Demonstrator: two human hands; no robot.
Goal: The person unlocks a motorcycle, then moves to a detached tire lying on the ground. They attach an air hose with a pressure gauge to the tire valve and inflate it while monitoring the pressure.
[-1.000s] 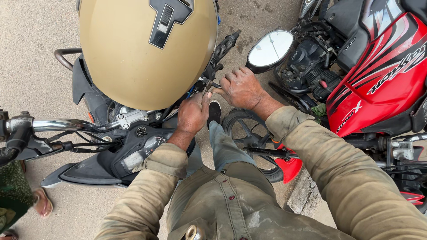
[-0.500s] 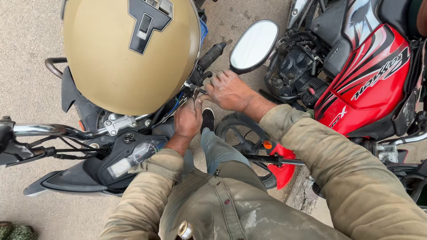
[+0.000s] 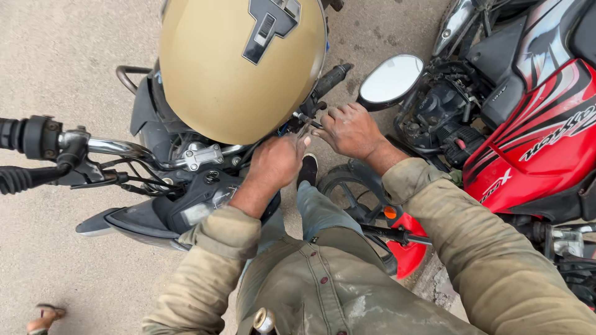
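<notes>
Both hands meet at the small metal fitting (image 3: 305,124) by the black handlebar grip (image 3: 330,79), which slants up-right: left hand (image 3: 276,162) below pinching narrowly, right hand (image 3: 349,129) draped over it, closure hidden.

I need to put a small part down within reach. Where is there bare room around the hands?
Bare ground lies open left of the tan helmet, above the left handlebar grip. It is crowded where the left hand and right hand meet, hemmed by the mirror, the front wheel and the red motorcycle.
</notes>
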